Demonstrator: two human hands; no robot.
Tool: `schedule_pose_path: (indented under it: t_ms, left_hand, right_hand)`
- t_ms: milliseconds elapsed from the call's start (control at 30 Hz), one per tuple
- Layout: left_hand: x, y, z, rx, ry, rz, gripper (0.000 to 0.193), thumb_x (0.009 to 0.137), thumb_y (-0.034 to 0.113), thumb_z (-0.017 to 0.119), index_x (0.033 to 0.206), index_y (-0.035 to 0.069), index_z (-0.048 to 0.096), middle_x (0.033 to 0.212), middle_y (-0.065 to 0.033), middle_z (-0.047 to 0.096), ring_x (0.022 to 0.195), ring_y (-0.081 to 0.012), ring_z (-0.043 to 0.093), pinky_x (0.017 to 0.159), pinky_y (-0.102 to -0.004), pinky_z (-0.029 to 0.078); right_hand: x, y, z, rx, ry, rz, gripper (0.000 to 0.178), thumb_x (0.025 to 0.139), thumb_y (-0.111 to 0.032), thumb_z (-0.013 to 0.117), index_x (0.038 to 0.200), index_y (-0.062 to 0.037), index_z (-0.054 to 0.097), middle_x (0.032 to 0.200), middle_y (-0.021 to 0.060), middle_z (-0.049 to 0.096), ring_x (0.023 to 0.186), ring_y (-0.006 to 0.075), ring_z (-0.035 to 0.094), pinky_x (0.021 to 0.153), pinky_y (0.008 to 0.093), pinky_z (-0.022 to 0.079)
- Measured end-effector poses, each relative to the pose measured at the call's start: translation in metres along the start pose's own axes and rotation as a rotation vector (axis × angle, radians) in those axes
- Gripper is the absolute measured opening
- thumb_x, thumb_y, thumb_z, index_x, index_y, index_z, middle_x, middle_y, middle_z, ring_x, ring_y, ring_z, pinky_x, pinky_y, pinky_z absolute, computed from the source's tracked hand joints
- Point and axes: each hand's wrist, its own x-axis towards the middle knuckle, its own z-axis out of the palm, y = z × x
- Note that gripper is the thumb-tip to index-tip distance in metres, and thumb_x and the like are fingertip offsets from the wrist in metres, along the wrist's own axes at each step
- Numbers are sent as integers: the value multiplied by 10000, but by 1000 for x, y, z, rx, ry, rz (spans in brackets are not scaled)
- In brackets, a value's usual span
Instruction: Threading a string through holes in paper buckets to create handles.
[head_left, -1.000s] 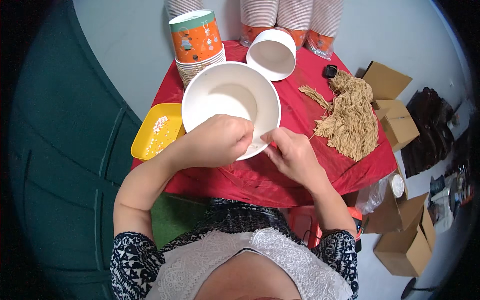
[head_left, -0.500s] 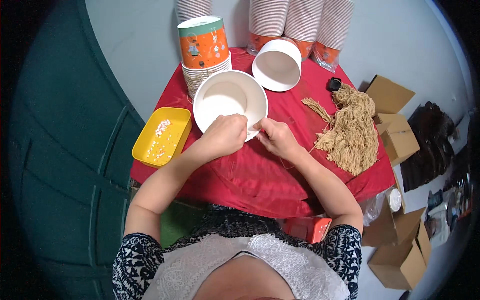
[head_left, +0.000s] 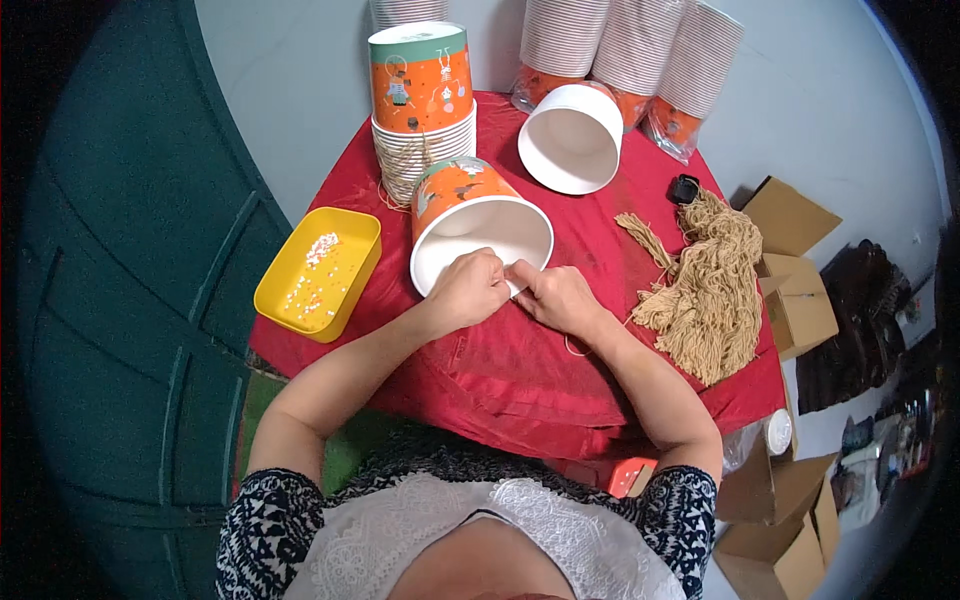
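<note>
An orange-and-green printed paper bucket (head_left: 470, 185) lies tipped with its white mouth facing me. At the near right of its rim, my left hand (head_left: 468, 288) is closed in a fist over the edge, its fingertips hidden. My right hand (head_left: 556, 296) faces it, thumb and forefinger pinched on the rim. The two hands almost meet there. Below the right hand and wrist hangs a thin loop of tan cord (head_left: 572, 346). What lies between the fingertips is too small to make out.
Left stands a yellow tray (head_left: 345, 290) with small white and orange bits. Behind are a bucket stack (head_left: 425, 150), a white-mouthed bucket (head_left: 570, 150) on its side, and wrapped stacks (head_left: 665, 50). Tan cord hanks (head_left: 715, 300) lie right on the red cloth (head_left: 520, 390). Cardboard boxes (head_left: 800, 300) stand beyond.
The bucket has tipped further toward me, so its printed orange side now shows behind the mouth. Both hands stay at the rim and have shifted slightly with it.
</note>
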Motion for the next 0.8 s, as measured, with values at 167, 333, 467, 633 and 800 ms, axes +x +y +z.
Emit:
schedule_pose_path:
  t_ms: [167,333,467,633,800]
  left_hand:
    - [2,-9,5,-144,23,-79,134,791,75,633,727,-38,601,708,-132,614,651,-230,620,631,-376,500]
    - [7,-34,16,-373,10,-157,206,826,138,660,737,-38,602,647,-132,629,606,-179,626,592,-356,506]
    - [7,-25,8,-654,-55,-233,148,844,74,638,729,-14,609,614,-54,591,554,-101,545,496,-276,431]
    - [5,-15,3,-922,-137,-255,111,848,35,619,747,-11,630,598,-15,549,521,-72,490,452,-227,360]
    - [9,-20,17,-640,-59,-223,164,892,87,592,801,-30,663,630,-59,615,537,-99,559,473,-261,424]
  right_hand:
    - [-2,-2,2,5,41,12,254,818,-148,683,1027,-91,552,628,158,626,592,347,653,507,477,500]
    - [-1,-7,3,-18,84,22,240,830,-135,662,1030,-95,535,634,152,633,584,339,656,485,466,496]
    - [-2,-7,2,-24,56,36,245,834,-122,649,1043,-93,525,636,150,636,583,337,657,487,460,502]
    - [-2,-5,3,-14,60,54,264,832,-109,643,1064,-90,518,640,151,639,588,337,661,488,459,504]
    - [0,-7,-3,-26,3,55,309,827,-100,644,1107,-87,515,646,164,638,594,347,659,500,467,504]
